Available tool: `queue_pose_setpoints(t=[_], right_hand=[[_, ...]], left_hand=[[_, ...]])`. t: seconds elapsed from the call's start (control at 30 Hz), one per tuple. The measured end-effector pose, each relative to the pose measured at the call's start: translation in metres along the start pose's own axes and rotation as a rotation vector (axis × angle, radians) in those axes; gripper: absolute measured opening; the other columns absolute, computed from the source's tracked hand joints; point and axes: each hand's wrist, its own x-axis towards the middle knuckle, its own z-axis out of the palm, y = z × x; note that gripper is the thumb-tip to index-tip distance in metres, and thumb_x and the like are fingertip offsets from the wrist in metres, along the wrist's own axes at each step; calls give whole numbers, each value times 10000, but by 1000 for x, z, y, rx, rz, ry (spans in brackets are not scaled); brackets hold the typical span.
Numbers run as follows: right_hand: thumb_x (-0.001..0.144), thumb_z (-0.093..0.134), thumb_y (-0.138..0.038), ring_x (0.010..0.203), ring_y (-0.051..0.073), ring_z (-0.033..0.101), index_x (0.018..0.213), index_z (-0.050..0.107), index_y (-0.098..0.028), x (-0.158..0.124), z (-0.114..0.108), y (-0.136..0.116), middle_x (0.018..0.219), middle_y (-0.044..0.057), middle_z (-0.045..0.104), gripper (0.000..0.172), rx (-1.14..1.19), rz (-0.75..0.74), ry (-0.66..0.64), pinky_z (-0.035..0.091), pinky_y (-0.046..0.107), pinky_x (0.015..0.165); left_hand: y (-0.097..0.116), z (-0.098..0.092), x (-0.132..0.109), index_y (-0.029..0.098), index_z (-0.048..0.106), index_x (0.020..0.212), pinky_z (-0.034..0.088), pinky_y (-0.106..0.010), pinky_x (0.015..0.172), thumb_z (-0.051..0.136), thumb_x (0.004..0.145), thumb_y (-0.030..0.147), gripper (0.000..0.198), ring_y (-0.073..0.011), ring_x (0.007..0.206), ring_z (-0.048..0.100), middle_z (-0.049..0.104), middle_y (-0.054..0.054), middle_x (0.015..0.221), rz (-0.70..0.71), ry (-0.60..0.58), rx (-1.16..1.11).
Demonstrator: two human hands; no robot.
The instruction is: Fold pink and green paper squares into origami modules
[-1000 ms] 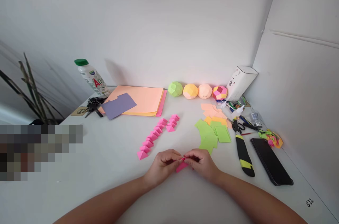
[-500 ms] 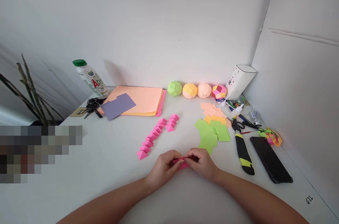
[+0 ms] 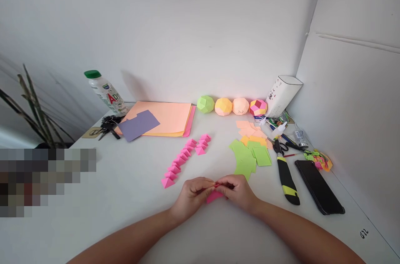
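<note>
A pink piece of paper [image 3: 214,197] is pinched between both hands near the front middle of the table. My left hand [image 3: 193,195] grips its left side with thumb and fingers. On the other side, my right hand [image 3: 238,191] pinches its upper edge, the fingertips of both hands nearly meeting. Part of the paper is hidden behind the fingers. Beyond my left hand, a slanting row of folded pink paper pieces [image 3: 177,162] stands on the table, with a shorter row [image 3: 203,144] beside it. Green paper pieces [image 3: 245,160] lie just past my right hand.
Along the wall sit several paper balls, one of them green [image 3: 205,104]. Large coloured sheets [image 3: 162,114] and a bottle [image 3: 106,93] are at the back left. To the right lie a utility knife [image 3: 286,180], scissors [image 3: 278,146], a glue bottle [image 3: 279,130] and a phone [image 3: 319,188].
The pink paper has turned a little in my fingers, and more of its lower part shows below them. Both hands stay in nearly the same place.
</note>
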Motion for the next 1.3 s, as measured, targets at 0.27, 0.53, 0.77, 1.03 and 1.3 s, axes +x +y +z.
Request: queue_pose_setpoints(t=[0.27,0.53,0.77,1.03,1.3], right_hand=[[791,627,-354,487,113,542,783,711,-166,-1,1,3,635,22,648,206,56,37,22,458,224,461],[772,645,-370,510,122,559,765,697,-152,-1,2,7,654,35,656,225,100,69,32,474,231,464],[774,623,-311,503,121,516,669,675,-155,-2,2,1,578,24,622,195,-36,-47,68,412,230,469],[810,554,-273,523,119,484,681,642,-167,0,2,-1,601,22,600,189,-144,-167,30,384,228,492],[793,519,-211,517,103,412,662,549,-172,0,2,-1,585,-12,499,139,-197,-177,-31,336,217,487]], left_hand=[[3,0,0,225,749,849,552,-305,687,588,830,314,185,-196,769,668,743,-68,850,-8,13,3],[-1,-1,0,226,748,860,547,-300,703,587,833,289,175,-199,799,669,740,-67,884,0,-6,-27],[4,1,1,162,700,793,516,-280,631,566,832,264,172,-178,712,632,702,-78,777,-94,-12,-4],[4,2,2,158,635,705,480,-256,615,543,823,221,163,-154,675,590,651,-58,721,-74,-29,74],[2,1,-2,154,628,709,446,-245,588,529,828,226,171,-142,633,560,633,-45,677,-27,-17,166]])
